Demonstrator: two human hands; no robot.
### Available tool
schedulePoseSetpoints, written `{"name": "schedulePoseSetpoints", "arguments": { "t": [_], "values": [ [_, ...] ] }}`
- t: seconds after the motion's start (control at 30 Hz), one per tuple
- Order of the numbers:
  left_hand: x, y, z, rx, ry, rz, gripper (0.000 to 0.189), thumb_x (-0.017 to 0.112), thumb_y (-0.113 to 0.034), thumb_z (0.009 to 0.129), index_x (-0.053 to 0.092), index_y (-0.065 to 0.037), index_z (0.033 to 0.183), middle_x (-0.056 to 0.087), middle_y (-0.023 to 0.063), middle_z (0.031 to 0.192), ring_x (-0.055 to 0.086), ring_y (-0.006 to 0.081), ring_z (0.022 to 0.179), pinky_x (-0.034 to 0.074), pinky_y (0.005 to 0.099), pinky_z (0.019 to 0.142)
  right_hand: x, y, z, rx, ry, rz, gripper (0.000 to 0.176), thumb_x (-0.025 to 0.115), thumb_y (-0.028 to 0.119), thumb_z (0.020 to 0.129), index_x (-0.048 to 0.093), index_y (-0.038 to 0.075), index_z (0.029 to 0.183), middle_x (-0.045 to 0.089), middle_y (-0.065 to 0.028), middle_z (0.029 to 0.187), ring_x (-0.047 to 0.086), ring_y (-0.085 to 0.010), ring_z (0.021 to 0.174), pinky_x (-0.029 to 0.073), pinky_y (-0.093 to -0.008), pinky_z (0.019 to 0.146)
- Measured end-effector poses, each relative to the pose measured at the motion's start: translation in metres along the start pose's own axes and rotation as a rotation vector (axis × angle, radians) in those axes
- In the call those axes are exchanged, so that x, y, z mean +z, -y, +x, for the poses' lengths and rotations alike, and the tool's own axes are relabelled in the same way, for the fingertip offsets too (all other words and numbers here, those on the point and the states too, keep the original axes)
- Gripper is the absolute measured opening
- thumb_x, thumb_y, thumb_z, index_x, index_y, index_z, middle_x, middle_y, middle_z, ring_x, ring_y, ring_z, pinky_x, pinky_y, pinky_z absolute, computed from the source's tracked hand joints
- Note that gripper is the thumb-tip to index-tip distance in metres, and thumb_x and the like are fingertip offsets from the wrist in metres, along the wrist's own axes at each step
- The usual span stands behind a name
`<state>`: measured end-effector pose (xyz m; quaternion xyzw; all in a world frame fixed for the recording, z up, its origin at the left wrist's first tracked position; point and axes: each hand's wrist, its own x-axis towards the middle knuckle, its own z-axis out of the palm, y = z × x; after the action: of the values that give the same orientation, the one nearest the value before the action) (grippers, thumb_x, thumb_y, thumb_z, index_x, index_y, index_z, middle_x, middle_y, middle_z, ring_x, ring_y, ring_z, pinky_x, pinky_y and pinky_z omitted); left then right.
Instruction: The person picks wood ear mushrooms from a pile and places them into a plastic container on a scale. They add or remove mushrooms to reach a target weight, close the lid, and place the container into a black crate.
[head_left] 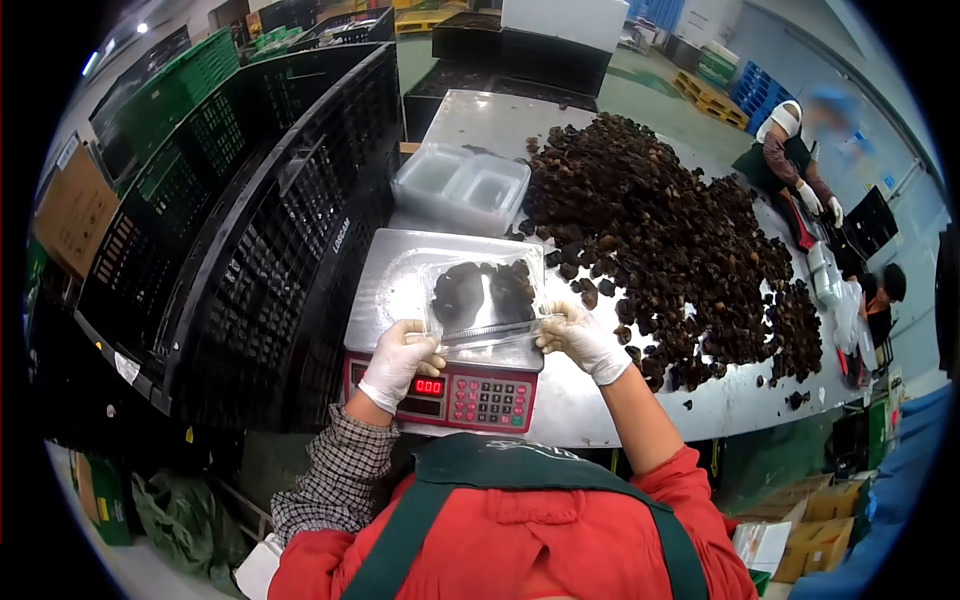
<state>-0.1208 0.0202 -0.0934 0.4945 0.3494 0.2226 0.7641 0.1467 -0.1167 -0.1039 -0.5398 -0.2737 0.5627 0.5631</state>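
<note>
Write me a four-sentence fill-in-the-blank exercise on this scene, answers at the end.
1. The left hand and right hand hold a clear container; their gloves are coloured ____.
2. The red digits on the scale read ____.
3. In the picture, the nearest black crate is to the scale's ____.
4. The apron is dark ____.

Answers: white; 0.00; left; green.

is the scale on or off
On: the scale has a display glowing red on its front panel, with digits that look like 0.00.
</note>
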Motion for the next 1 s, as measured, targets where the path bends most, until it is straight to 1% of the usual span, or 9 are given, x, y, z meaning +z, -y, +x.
{"name": "schedulePoseSetpoints", "arguments": {
  "t": [0.3, 0.43, 0.5, 0.6, 0.67, 0.73, 0.77, 0.9, 1.0],
  "values": [
    [0.004, 0.005, -0.017, 0.233, -0.001, 0.354, 0.022, 0.057, -0.001, 0.086, 0.045, 0.003, 0.103, 0.063, 0.0106, 0.079, 0.059, 0.0117, 0.058, 0.050, 0.0234, 0.053, 0.017, 0.007, -0.023, -0.156, -0.136, -0.351, 0.024, 0.056, 0.006, 0.084, 0.046, 0.000, 0.104, 0.059, -0.0088, 0.080, 0.058, -0.0136, 0.063, 0.049, -0.0263, 0.059],
    [0.020, -0.048, -0.056, 0.531, 0.009, 0.158, 0.034, 0.064, -0.001, 0.084, 0.048, -0.001, 0.113, 0.060, 0.0077, 0.101, 0.061, 0.0150, 0.088, 0.051, 0.0272, 0.080, 0.039, 0.054, -0.040, -0.361, -0.082, -0.167, 0.020, 0.060, 0.005, 0.085, 0.049, 0.002, 0.102, 0.061, -0.0076, 0.079, 0.059, -0.0137, 0.068, 0.050, -0.0263, 0.063],
    [0.023, -0.085, -0.077, 0.829, 0.048, 0.251, 0.042, 0.069, 0.001, 0.080, 0.046, -0.004, 0.115, 0.054, 0.0095, 0.117, 0.058, 0.0191, 0.099, 0.049, 0.0294, 0.086, 0.063, 0.093, -0.060, -0.479, 0.053, -0.107, 0.023, 0.063, 0.003, 0.083, 0.049, 0.003, 0.102, 0.062, -0.0079, 0.080, 0.059, -0.0138, 0.069, 0.050, -0.0266, 0.065],
    [0.038, -0.117, -0.105, 0.901, 0.127, -0.242, 0.047, 0.075, -0.002, 0.075, 0.043, -0.009, 0.109, 0.049, 0.0064, 0.117, 0.056, 0.0163, 0.098, 0.049, 0.0278, 0.082, 0.102, 0.127, -0.073, -0.567, 0.204, -0.131, 0.027, 0.065, 0.005, 0.084, 0.049, 0.003, 0.106, 0.062, -0.0083, 0.085, 0.060, -0.0148, 0.074, 0.051, -0.0275, 0.067],
    [0.041, -0.137, -0.131, 1.028, -0.200, -0.230, 0.036, 0.067, 0.006, 0.076, 0.046, -0.009, 0.101, 0.050, -0.0002, 0.098, 0.049, 0.0081, 0.079, 0.045, 0.0215, 0.070, 0.124, 0.129, -0.073, -0.610, 0.337, -0.079, 0.034, 0.065, 0.006, 0.085, 0.048, 0.002, 0.115, 0.060, -0.0109, 0.096, 0.061, -0.0161, 0.082, 0.051, -0.0282, 0.073],
    [0.002, -0.165, -0.150, 1.320, -0.352, 0.071, 0.031, 0.060, -0.015, 0.088, 0.050, -0.004, 0.116, 0.057, 0.0005, 0.097, 0.058, 0.0106, 0.084, 0.050, 0.0235, 0.074, 0.134, 0.131, -0.074, -0.623, 0.450, -0.044, 0.048, 0.062, 0.009, 0.088, 0.041, 0.001, 0.130, 0.059, -0.0146, 0.108, 0.062, -0.0172, 0.085, 0.051, -0.0289, 0.076],
    [-0.003, -0.193, -0.168, 1.300, -0.516, -0.068, 0.020, 0.062, -0.004, 0.084, 0.053, -0.006, 0.102, 0.056, 0.0011, 0.093, 0.057, 0.0102, 0.084, 0.049, 0.0244, 0.071, 0.134, 0.132, -0.071, -0.640, 0.447, -0.046, 0.052, 0.061, 0.011, 0.089, 0.037, 0.001, 0.134, 0.059, -0.0157, 0.112, 0.062, -0.0177, 0.085, 0.051, -0.0293, 0.077],
    [-0.052, -0.283, -0.216, 1.203, -0.618, 0.279, 0.013, 0.057, -0.015, 0.091, 0.056, -0.006, 0.101, 0.059, -0.0007, 0.091, 0.059, 0.0091, 0.079, 0.050, 0.0219, 0.070, 0.093, 0.115, -0.045, -0.537, 0.293, 0.062, 0.045, 0.047, 0.036, 0.097, 0.053, -0.001, 0.121, 0.062, -0.0170, 0.112, 0.063, -0.0188, 0.083, 0.052, -0.0315, 0.074],
    [-0.123, -0.309, -0.213, 0.768, -0.823, 0.766, 0.014, 0.061, -0.016, 0.087, 0.056, -0.006, 0.096, 0.058, -0.0006, 0.084, 0.055, 0.0079, 0.070, 0.047, 0.0228, 0.065, 0.084, 0.092, -0.034, -0.435, 0.287, 0.179, 0.041, 0.038, 0.031, 0.100, 0.058, -0.002, 0.113, 0.064, -0.0167, 0.104, 0.063, -0.0203, 0.078, 0.052, -0.0323, 0.071]
  ]
}}
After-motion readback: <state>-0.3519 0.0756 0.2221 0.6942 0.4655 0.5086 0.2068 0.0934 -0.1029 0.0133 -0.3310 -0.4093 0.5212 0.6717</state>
